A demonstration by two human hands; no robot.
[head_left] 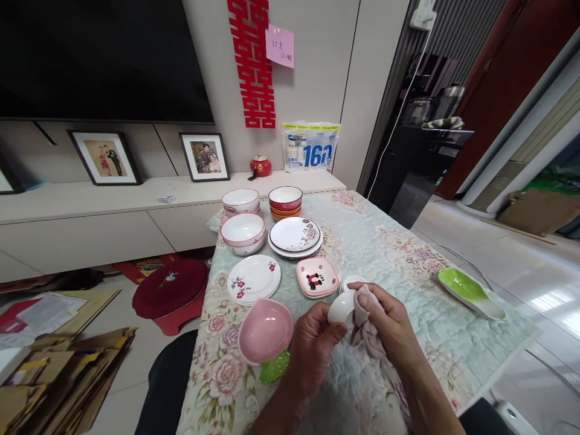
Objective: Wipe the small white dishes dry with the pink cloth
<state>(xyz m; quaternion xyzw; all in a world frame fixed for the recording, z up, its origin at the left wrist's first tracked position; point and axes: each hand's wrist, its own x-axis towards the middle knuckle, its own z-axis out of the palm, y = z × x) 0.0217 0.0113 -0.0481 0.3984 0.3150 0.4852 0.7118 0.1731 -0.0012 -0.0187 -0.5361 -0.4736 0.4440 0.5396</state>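
My left hand (317, 338) pinches the edge of a small white dish (341, 307), held up above the table. In my right hand (385, 320) is a pale pinkish cloth (366, 329), bunched and pressed against the dish's right side. Just behind the dish, partly hidden by it and my fingers, sit small white dishes (352, 281). A square pink plate (317, 275) with a cat picture lies beyond my hands. Left of my left hand is a pink peach-shaped bowl (265, 331) with a green leaf-shaped part (274, 366).
Stacked white bowls (243, 229), red and orange bowls (285, 205), round plates (295, 234) and flowered plates (254, 279) stand farther back on the floral tablecloth (226, 393). A green leaf-shaped dish (469, 293) lies near the right edge. A red stool (171, 290) stands left.
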